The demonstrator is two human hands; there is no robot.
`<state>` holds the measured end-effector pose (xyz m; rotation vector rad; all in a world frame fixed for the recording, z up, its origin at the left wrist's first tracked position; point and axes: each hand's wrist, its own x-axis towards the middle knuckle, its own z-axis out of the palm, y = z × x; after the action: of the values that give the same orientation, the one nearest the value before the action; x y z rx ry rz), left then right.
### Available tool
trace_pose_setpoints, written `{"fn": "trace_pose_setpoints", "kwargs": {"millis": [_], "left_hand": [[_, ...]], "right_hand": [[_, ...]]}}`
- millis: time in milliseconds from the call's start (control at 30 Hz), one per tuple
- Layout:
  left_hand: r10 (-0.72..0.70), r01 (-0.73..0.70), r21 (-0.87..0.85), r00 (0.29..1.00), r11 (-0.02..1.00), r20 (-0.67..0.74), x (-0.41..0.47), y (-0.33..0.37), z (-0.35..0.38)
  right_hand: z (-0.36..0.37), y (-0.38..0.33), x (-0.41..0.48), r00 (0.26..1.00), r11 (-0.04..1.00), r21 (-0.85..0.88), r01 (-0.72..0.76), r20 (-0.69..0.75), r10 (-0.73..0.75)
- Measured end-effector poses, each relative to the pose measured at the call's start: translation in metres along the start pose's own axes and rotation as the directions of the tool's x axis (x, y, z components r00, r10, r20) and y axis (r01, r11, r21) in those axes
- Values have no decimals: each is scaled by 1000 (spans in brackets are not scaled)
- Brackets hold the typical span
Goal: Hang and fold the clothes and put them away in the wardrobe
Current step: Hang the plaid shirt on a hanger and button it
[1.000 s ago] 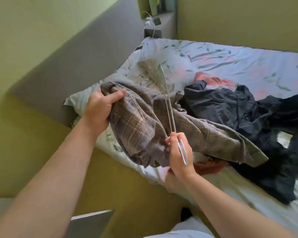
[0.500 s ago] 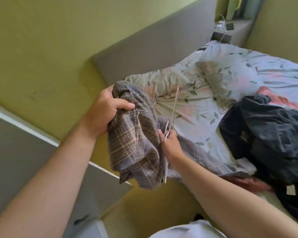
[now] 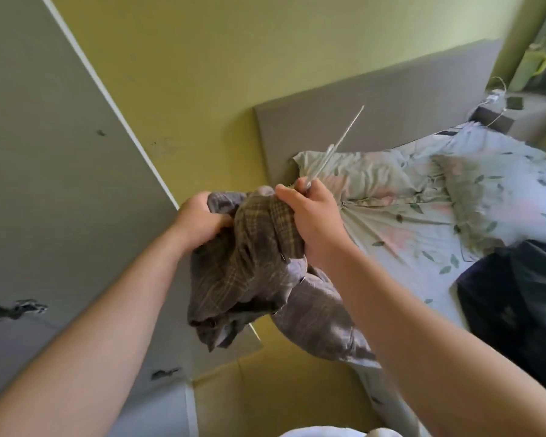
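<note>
While the plaid garment [image 3: 259, 266] is held bunched in the air just off the headboard corner of the bed [image 3: 407, 234], with one trailing end hanging toward the bed's near edge, it is held clear of the sheet, presumably so that the wire hanger [image 3: 349, 127] can be worked into it. The left grip [image 3: 199, 222] is clenched round a gathered fold at the garment's top, the fingers buried in cloth. The right grip [image 3: 316, 222] is closed over the neighbouring fold and over the thin hanger together, whose free end is pointed up and away toward the headboard [image 3: 375, 99]. Which part of the hanger is pinched cannot be told, since it is covered by fingers and cloth. A heap of dark clothes [image 3: 517, 304] is seen at the bed's right edge, well apart, and is judged to be waiting its turn. A grey panel [image 3: 44, 152], possibly the wardrobe, is seen to the left.
</note>
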<state>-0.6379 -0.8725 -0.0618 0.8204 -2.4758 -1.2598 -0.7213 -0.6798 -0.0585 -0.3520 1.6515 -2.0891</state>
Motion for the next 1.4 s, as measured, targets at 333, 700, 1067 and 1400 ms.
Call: {"fn": "trace_pose_setpoints", "kwargs": {"millis": [333,700,1067,1400], "left_hand": [[173,-220,-80,906,972,-386,-60,-7,6],[205,-210,-187,978,960,-47,-102,1,52],[123,-166,-217,972,962,-198,-71,36,31],[-388,388,15,919,922,71,-64,17,3]], "right_hand": [[42,-29,2,1000,999,37,25,-2,-25],[33,-5,3,970,959,-261,106,-183,-157],[-7,-10,-12,990,997,-64,36,-133,-44],[-36,15,-48,999,844,-537,11,50,19]]}}
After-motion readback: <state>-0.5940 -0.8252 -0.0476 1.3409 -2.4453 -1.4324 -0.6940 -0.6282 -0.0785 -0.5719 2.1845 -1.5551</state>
